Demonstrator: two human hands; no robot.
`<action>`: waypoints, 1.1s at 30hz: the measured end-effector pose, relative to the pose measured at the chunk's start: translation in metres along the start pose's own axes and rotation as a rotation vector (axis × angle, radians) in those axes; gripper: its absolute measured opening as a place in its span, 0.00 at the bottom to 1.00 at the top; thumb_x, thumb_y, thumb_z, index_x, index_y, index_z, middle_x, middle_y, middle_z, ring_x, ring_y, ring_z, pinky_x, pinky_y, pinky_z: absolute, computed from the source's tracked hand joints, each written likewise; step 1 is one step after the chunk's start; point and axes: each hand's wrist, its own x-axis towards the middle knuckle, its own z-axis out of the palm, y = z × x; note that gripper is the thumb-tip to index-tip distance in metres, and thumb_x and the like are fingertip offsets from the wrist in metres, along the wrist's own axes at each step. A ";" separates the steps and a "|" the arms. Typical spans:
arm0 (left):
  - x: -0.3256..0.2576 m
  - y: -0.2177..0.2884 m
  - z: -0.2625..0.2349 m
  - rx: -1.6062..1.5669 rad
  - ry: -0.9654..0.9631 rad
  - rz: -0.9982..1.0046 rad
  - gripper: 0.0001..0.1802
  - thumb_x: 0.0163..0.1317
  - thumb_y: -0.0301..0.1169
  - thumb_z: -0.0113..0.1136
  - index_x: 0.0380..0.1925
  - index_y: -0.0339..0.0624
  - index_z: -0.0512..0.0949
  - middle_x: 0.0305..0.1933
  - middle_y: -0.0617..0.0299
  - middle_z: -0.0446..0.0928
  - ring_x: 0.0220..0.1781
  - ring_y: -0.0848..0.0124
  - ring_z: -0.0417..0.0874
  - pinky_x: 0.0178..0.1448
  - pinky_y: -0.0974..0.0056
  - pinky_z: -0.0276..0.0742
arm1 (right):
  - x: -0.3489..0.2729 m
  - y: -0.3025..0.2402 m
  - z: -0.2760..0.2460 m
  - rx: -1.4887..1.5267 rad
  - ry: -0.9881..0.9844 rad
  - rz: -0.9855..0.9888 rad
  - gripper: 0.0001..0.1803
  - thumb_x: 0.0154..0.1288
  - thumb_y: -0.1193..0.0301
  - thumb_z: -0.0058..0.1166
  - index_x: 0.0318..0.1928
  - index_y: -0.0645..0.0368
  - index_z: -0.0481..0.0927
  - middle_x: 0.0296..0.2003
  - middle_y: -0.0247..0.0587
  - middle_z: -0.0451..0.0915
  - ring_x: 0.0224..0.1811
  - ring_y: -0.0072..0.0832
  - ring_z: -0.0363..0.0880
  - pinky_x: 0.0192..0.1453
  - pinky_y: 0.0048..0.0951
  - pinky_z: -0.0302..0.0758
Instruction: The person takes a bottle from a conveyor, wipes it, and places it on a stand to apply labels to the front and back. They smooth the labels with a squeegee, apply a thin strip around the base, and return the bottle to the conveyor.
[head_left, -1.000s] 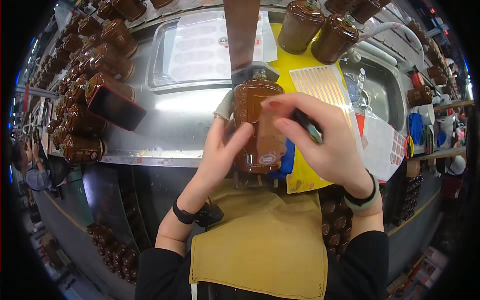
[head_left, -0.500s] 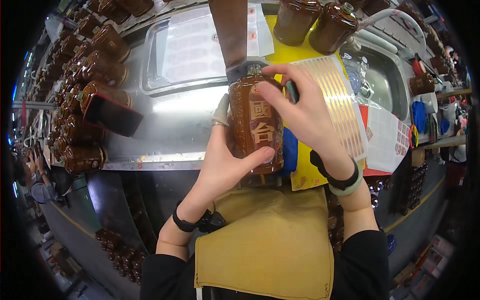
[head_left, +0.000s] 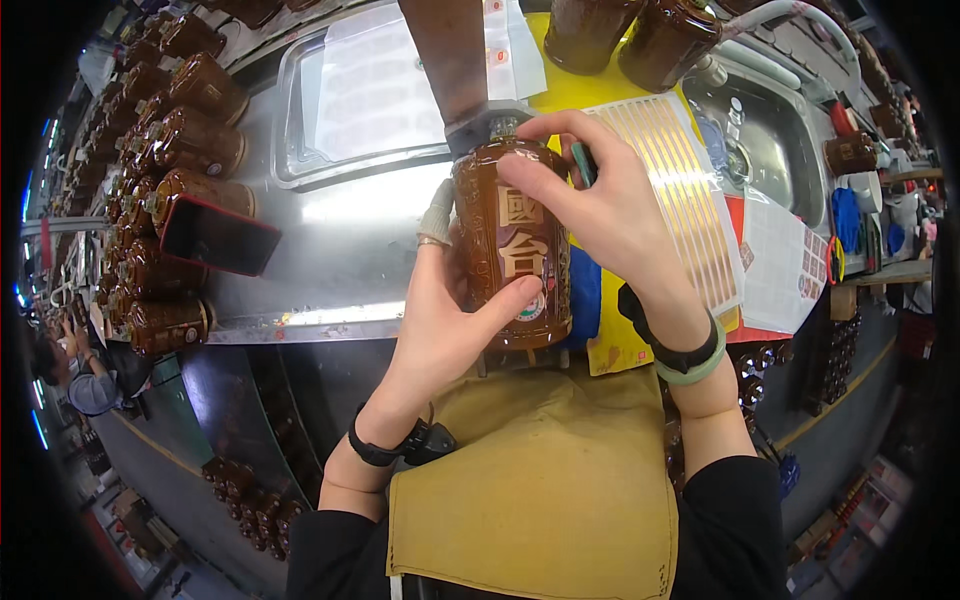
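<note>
A brown glass bottle (head_left: 523,268) with raised gold lettering and a clear-topped neck lies tilted in front of me, its neck away from me. Round its lower left side wraps my left hand (head_left: 440,325), thumb across the front beside a small round emblem; pale finger covers show on its fingers. My right hand (head_left: 612,205) is closed over the shoulder, its thumb pressed on the front just above the lettering and its index finger by the neck. A small dark green piece (head_left: 584,165) is tucked among the right fingers.
Many brown bottles (head_left: 200,140) stand at left, with a red-cased phone (head_left: 218,238) leaning there. Behind is a metal tray (head_left: 290,130) with white sheets (head_left: 380,90); a brown post (head_left: 450,60) rises beyond my bottle. Rightward lie a gold-striped sheet (head_left: 670,190), yellow board (head_left: 617,350) and sink (head_left: 770,115).
My right thumb has slid up slightly and now covers the small red mark on the bottle's shoulder. More of the lower round emblem shows beside my left thumb. Both hands stay on the bottle.
</note>
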 end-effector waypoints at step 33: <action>0.000 0.000 0.004 -0.006 0.047 0.037 0.53 0.68 0.21 0.71 0.84 0.40 0.45 0.78 0.48 0.65 0.77 0.61 0.72 0.77 0.55 0.74 | -0.004 0.007 -0.005 0.173 -0.026 0.082 0.25 0.66 0.59 0.74 0.56 0.62 0.85 0.41 0.38 0.84 0.44 0.25 0.79 0.52 0.28 0.77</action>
